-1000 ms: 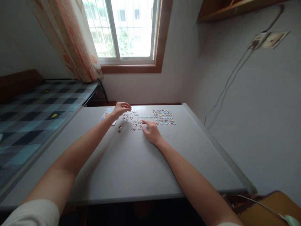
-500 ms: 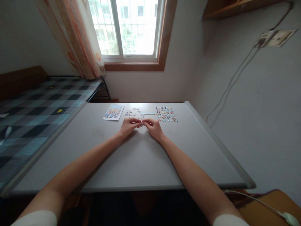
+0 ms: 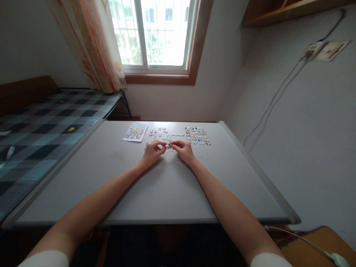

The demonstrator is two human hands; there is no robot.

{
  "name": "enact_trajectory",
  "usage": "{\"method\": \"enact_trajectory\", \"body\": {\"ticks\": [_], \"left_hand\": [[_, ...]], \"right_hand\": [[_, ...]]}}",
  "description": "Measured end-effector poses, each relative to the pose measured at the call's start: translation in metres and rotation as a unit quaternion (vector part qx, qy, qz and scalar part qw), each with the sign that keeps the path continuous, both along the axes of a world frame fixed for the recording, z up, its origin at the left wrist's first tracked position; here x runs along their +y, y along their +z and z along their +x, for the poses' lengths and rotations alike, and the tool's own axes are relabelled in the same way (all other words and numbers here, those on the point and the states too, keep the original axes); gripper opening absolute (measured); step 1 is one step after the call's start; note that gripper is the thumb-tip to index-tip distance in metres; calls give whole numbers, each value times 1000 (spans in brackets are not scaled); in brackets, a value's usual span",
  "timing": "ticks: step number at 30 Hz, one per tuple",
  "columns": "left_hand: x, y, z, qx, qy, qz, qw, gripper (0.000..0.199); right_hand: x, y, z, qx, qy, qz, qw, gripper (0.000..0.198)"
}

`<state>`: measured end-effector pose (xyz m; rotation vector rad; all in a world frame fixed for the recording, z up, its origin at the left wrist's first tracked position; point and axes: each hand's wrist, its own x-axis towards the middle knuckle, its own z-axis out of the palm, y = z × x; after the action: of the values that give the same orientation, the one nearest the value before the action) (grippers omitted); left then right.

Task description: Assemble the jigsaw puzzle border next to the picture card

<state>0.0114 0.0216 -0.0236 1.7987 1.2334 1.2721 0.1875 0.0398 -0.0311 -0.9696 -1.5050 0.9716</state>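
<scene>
Puzzle pieces (image 3: 168, 145) sit between my two hands near the far middle of the table. My left hand (image 3: 154, 151) pinches them from the left with thumb and forefinger. From the other side, my right hand (image 3: 183, 149) grips them with closed fingertips. Just beyond, a joined strip of pale blue puzzle pieces (image 3: 176, 135) lies flat. Loose puzzle pieces (image 3: 155, 132) are scattered to the left of that strip. To its right, several more puzzle pieces (image 3: 198, 135) are laid out in rows. The exact outline of the held pieces is too small to make out.
A colourful picture sheet (image 3: 135, 132) lies at the far left of the white table (image 3: 178, 193). A bed with a checked cover (image 3: 63, 118) stands along the left. On the right, a cable (image 3: 268, 107) hangs down the wall from a socket (image 3: 319, 51).
My fingers have shifted slightly around the puzzle pieces, and more of the pieces shows between my hands. The whole view has moved a little.
</scene>
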Motion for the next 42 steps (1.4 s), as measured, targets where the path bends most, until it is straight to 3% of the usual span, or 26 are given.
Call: {"method": "enact_trajectory", "body": {"ticks": [6,14,21,29,37,42], "left_hand": [[2,-3,0,21,-28,21,999,34],[2,-4,-1,-8,-54,2,998,30],[0,0,-1,23,-10,-3,1000,29],[1,-3,-1,71,38,23,997,28],[-1,-2,-1,84,34,32,995,26],[0,-2,-2,63,14,20,998,36]], "right_hand": [[-2,3,0,-11,2,12,1000,22],[-1,2,0,-18,6,5,1000,22],[-2,3,-1,-7,13,-5,1000,29],[-5,5,-3,-31,21,-6,999,22],[-1,3,-1,-21,14,0,1000,19],[1,4,2,-20,4,10,1000,19]]}}
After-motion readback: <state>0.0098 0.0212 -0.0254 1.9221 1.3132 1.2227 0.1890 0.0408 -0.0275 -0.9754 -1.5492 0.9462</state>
